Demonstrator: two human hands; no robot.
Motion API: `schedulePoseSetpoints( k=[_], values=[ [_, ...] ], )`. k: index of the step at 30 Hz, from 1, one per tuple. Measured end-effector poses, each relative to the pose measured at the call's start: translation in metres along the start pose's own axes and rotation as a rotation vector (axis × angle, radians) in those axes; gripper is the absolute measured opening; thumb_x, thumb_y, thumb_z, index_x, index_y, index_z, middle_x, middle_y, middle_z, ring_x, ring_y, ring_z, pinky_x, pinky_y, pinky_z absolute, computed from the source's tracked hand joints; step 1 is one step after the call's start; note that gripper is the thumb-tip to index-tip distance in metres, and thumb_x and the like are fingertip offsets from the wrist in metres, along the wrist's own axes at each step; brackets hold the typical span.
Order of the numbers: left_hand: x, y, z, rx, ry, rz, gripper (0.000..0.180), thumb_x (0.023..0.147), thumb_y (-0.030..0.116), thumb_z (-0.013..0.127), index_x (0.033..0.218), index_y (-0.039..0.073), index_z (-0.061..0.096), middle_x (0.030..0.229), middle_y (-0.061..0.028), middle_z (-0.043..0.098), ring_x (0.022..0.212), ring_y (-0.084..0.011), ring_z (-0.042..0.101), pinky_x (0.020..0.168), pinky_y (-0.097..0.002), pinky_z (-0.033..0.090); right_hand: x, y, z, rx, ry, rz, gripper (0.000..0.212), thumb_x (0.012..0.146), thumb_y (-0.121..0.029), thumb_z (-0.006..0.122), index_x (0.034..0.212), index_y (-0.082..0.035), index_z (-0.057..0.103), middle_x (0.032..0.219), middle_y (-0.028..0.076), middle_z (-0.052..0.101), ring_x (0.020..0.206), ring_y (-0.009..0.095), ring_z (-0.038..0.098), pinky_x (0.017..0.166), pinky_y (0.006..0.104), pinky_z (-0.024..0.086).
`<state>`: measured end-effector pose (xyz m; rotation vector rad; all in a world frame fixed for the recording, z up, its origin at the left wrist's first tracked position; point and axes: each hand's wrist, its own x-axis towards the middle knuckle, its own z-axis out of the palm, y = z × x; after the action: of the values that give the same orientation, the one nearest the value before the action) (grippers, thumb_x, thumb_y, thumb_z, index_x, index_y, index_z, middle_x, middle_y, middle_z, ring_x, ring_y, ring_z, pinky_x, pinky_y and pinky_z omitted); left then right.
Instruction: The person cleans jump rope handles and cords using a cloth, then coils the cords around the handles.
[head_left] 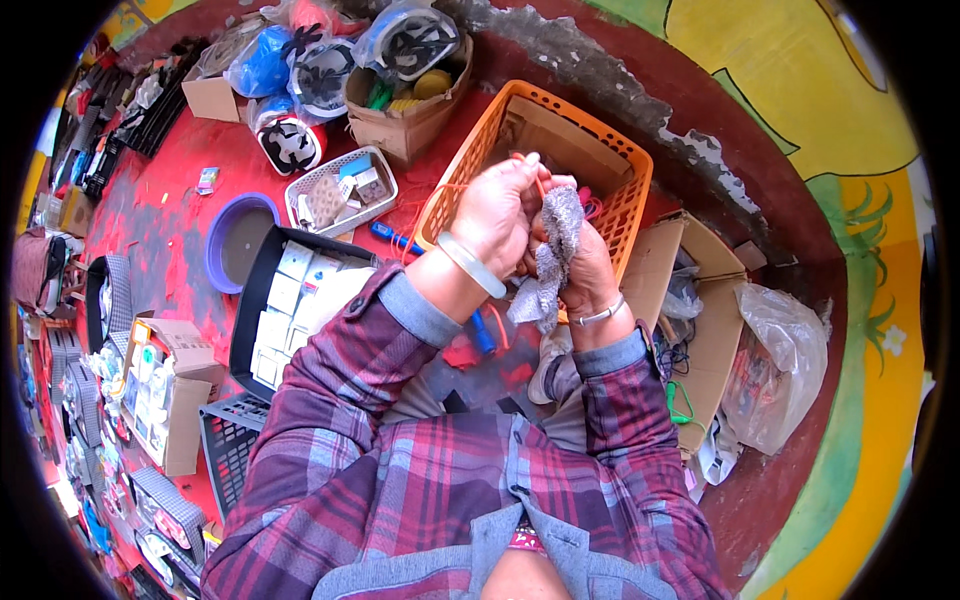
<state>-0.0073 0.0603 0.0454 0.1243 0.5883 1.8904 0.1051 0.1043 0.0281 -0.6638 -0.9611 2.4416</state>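
Both my hands are held up together in front of an orange plastic basket (633, 152). My left hand (490, 215) is closed, its thumb and fingertips pinching a thin orange cord (541, 186). A stretch of that cord seems to loop away to the left of the wrist. My right hand (592, 268) is closed on a crumpled grey cloth (560, 232), whose loose end hangs below the fingers. Whether the cloth wraps the cord is hidden by the fingers. Below the hands lies a blue-handled tool (484, 334), partly covered by my left forearm.
A white basket (291, 197) of small boxes, a purple basin (216, 225) and a black tray (240, 340) of white boxes stand left. An open carton (648, 262) and plastic bag (790, 350) stand right. Bagged helmets (408, 42) lie at the back, before the wall.
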Motion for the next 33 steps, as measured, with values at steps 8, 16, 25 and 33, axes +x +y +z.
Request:
schedulePoseSetpoints(
  k=[8, 16, 25, 33],
  values=[
    [0.016, 0.045, -0.021, 0.003, -0.047, 0.108, 0.014, 0.09, 0.011, 0.048, 0.086, 0.002, 0.057, 0.082, -0.0128, 0.064, 0.084, -0.0239, 0.064, 0.081, -0.0358, 0.048, -0.011, 0.013, 0.011, -0.06, -0.097, 0.048, 0.026, 0.083, -0.029, 0.058, 0.077, -0.006, 0.047, 0.06, 0.005, 0.046, 0.048, 0.018, 0.051, 0.053, 0.034, 0.048],
    [0.035, 0.097, -0.034, -0.015, 0.048, 0.291, 0.014, 0.091, 0.009, 0.045, 0.089, -0.003, 0.053, 0.085, -0.0207, 0.063, 0.083, -0.0296, 0.063, 0.082, -0.0414, 0.048, -0.025, 0.014, 0.012, -0.424, -0.211, 0.047, 0.026, 0.085, -0.03, 0.053, 0.091, -0.005, 0.056, 0.068, -0.001, 0.052, 0.055, 0.009, 0.053, 0.05, 0.0239, 0.044],
    [0.065, 0.14, -0.077, -0.101, 0.423, 0.33, 0.012, 0.091, 0.01, 0.044, 0.094, -0.001, 0.048, 0.092, -0.0206, 0.062, 0.088, -0.0306, 0.061, 0.084, -0.0415, 0.046, -0.039, 0.004, 0.005, -0.64, -0.248, 0.035, 0.02, 0.087, -0.012, 0.044, 0.091, 0.0, 0.059, 0.073, -0.001, 0.058, 0.064, 0.006, 0.052, 0.057, 0.021, 0.043],
    [0.08, 0.154, -0.115, -0.063, 0.47, 0.407, 0.014, 0.092, 0.01, 0.042, 0.095, -0.003, 0.045, 0.087, -0.0208, 0.061, 0.081, -0.0287, 0.061, 0.078, -0.037, 0.045, -0.049, -0.009, -0.003, -0.544, -0.229, 0.061, 0.021, 0.088, -0.02, 0.05, 0.088, -0.001, 0.06, 0.072, -0.002, 0.056, 0.063, 0.006, 0.051, 0.055, 0.0202, 0.041]
  ],
)
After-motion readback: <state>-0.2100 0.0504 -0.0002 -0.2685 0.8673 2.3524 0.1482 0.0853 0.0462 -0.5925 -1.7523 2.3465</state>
